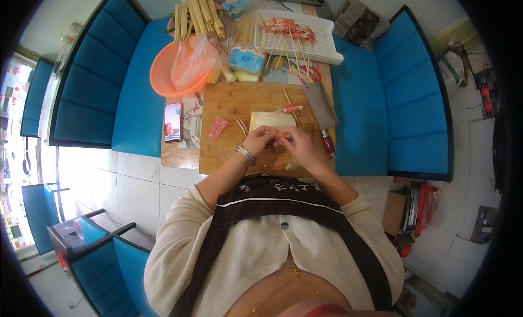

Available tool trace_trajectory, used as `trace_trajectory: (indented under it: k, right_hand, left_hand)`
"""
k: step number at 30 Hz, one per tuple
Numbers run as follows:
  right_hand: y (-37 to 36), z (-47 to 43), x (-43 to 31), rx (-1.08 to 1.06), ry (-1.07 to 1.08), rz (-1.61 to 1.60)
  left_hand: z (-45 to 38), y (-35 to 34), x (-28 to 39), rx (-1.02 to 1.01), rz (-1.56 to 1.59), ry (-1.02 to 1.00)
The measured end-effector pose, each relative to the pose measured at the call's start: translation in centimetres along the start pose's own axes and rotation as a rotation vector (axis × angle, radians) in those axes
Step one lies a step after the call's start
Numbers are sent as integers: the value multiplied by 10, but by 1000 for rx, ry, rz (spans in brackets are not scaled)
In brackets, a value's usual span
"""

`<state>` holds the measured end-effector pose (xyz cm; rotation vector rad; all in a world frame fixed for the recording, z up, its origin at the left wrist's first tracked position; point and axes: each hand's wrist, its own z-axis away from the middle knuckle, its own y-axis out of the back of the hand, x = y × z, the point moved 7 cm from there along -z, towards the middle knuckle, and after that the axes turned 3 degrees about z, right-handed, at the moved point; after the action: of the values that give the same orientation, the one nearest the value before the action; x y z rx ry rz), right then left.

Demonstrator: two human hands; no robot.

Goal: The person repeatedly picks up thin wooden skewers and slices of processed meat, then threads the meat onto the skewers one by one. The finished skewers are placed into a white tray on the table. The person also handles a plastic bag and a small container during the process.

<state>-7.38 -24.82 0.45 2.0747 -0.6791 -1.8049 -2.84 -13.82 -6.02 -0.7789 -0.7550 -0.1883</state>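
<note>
My left hand (261, 139) and my right hand (297, 144) meet over the near part of a wooden cutting board (229, 161). Both pinch a small piece of pink meat (279, 140), partly hidden by the fingers. Just beyond them lies a bunch of enoki mushrooms (271, 119). Past its right end, rolled pink meat pieces (292, 108) sit by a thin wooden skewer (287, 94). A flat pink meat slice (217, 128) lies at the board's left, with a few loose mushroom strands (242, 126) nearer my left hand.
A cleaver (320, 106) rests on the board's right edge. Beyond stand a white tray (336, 51) with skewered meat rolls (288, 27), red-handled scissors (312, 74), a tissue pack (246, 60) and an orange basin (159, 74) holding a plastic bag. A phone (172, 123) lies left of the board.
</note>
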Motion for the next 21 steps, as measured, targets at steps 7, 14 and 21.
trace_trajectory:
  k: [7,14,21]
  right_hand:
    - [28,11,40,262,2,553]
    - [30,25,89,31,-337,601]
    - [23,47,-22,-67,-58,235]
  left_hand:
    - [-8,24,-1,103,132,129]
    - [-22,57,50,455,87,-257]
    - [-22,73,79,529,97,-456]
